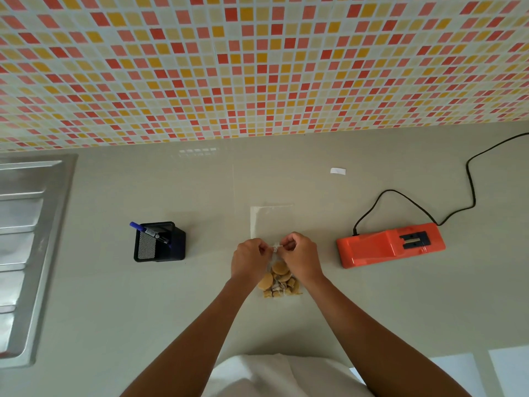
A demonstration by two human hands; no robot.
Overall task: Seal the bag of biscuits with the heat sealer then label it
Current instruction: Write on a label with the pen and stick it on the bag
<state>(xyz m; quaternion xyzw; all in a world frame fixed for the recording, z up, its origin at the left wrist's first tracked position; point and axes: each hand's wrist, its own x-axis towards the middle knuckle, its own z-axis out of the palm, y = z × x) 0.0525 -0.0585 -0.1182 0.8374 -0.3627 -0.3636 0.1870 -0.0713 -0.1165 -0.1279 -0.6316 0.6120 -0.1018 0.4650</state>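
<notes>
A clear plastic bag lies flat on the counter in the middle, its biscuits heaped at the near end. Above the bag, my left hand and my right hand pinch a small white label between their fingertips, one hand at each end. The orange heat sealer sits to the right of the bag, apart from it, with its black cord trailing to the back right.
A black mesh pen holder with a blue pen stands left of the bag. A small white paper strip lies at the back right. A steel sink drainboard fills the left edge. The tiled wall runs along the back.
</notes>
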